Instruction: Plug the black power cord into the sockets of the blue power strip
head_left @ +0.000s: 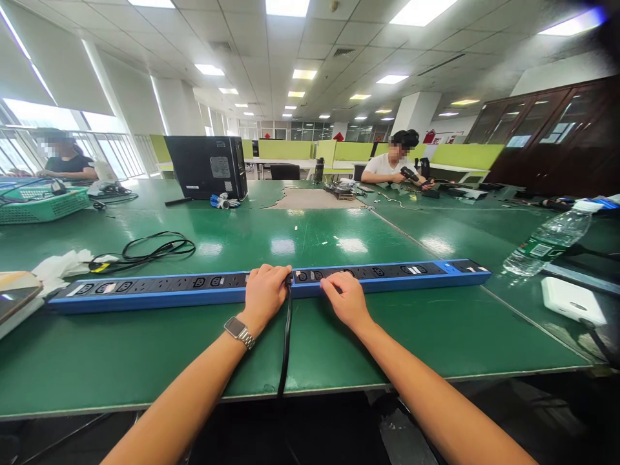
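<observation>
With the left hand (266, 289) gripping the black cable (286, 342) by its plug (289, 279), the right hand (347, 298) half-curled, contents unclear, at the power strip (165, 300), twelve o'clock, cable drag toward six could skew the plug.

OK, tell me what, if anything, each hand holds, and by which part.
Left hand: apparently the black cable, by its plug end, at the blue power strip. Right hand: fingers curled at the strip; any hold cannot be told.
</observation>
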`<state>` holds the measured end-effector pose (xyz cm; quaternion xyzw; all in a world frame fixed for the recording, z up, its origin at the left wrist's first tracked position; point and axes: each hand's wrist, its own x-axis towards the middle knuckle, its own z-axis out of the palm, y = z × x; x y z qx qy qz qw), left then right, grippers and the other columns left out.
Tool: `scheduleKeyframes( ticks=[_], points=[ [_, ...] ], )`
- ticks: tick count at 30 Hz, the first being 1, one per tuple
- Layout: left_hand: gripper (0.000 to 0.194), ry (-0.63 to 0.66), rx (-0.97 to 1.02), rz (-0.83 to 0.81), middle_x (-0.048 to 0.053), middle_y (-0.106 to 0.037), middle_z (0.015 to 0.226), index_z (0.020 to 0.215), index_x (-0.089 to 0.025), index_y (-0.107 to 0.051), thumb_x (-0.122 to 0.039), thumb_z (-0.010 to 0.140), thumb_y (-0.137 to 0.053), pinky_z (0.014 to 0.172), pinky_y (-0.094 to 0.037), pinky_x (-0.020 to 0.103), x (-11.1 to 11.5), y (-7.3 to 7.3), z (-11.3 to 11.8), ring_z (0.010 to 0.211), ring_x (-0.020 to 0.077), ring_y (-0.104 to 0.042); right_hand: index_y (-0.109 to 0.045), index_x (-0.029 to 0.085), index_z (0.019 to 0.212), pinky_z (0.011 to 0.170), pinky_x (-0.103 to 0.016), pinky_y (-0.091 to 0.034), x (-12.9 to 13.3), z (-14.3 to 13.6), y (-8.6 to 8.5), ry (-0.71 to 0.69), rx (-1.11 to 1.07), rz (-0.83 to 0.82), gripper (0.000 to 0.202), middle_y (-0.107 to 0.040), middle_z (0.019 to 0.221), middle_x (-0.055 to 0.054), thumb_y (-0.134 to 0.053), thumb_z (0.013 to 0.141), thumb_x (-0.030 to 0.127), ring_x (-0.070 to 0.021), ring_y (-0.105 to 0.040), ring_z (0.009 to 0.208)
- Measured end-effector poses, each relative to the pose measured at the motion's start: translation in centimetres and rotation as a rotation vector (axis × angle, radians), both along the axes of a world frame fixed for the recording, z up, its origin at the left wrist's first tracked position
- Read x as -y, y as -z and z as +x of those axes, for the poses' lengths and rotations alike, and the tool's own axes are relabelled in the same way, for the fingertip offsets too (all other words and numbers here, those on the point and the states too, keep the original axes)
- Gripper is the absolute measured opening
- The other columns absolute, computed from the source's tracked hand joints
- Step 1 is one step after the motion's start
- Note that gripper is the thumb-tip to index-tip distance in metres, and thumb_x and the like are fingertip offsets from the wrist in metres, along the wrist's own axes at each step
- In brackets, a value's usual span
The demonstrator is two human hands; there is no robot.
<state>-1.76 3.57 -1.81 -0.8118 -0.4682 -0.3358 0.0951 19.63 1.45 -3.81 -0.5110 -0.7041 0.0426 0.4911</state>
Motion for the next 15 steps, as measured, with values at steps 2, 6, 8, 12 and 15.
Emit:
scheduleKeyframes(
  ticks=[2, 6, 8, 12, 15],
  points=[
    [0.027, 0.020, 0.001, 0.008, 0.004, -0.074, 0.102, 0.115, -0.025, -0.065, -0.019, 0.090, -0.055, 0.082, -0.044, 0.038, 0.01, 0.21, -0.07, 0.097, 0.0235, -0.061, -0.062, 0.022, 0.064, 0.074, -0.034, -0.037, 0.02, 0.00, -0.03, 0.001, -0.001, -0.001, 0.033, -0.068, 0.070, -0.001, -0.051, 0.091, 0.037, -0.0178, -0.053, 0.072],
    [0.031, 0.039, 0.040, -0.007, 0.004, -0.072, 0.110, 0.121, -0.025, -0.061, -0.022, 0.091, -0.054, 0.085, -0.043, 0.038, 0.08, 0.58, -0.18, 0.102, 0.0234, -0.060, -0.062, 0.022, 0.064, 0.074, -0.034, -0.038, 0.11, 0.03, -0.16, -0.003, -0.014, -0.008, 0.032, -0.068, 0.070, -0.001, -0.052, 0.090, 0.036, -0.0181, -0.054, 0.073],
    [0.031, 0.018, 0.055, -0.013, 0.004, -0.072, 0.110, 0.122, -0.025, -0.060, -0.026, 0.092, -0.055, 0.087, -0.043, 0.039, 0.10, 0.69, -0.12, 0.106, 0.0243, -0.059, -0.063, 0.022, 0.064, 0.074, -0.034, -0.039, 0.15, 0.05, -0.22, -0.006, -0.017, -0.011, 0.031, -0.067, 0.070, -0.001, -0.052, 0.090, 0.036, -0.0181, -0.054, 0.073],
    [0.033, -0.025, 0.067, -0.028, 0.005, -0.072, 0.105, 0.124, -0.025, -0.059, -0.034, 0.092, -0.056, 0.088, -0.043, 0.040, -0.05, 0.87, 0.02, 0.106, 0.0253, -0.059, -0.062, 0.023, 0.064, 0.074, -0.034, -0.039, 0.15, 0.07, -0.24, -0.006, -0.010, -0.012, 0.031, -0.068, 0.070, -0.001, -0.052, 0.090, 0.035, -0.0180, -0.054, 0.072],
    [0.032, -0.021, 0.095, -0.036, 0.004, -0.072, 0.104, 0.123, -0.027, -0.060, -0.032, 0.093, -0.055, 0.087, -0.043, 0.039, -0.31, 1.06, -0.01, 0.105, 0.0233, -0.060, -0.062, 0.023, 0.064, 0.074, -0.034, -0.039, 0.11, 0.09, -0.21, -0.007, -0.007, -0.007, 0.032, -0.067, 0.069, -0.001, -0.051, 0.091, 0.035, -0.0179, -0.054, 0.072]
  ],
)
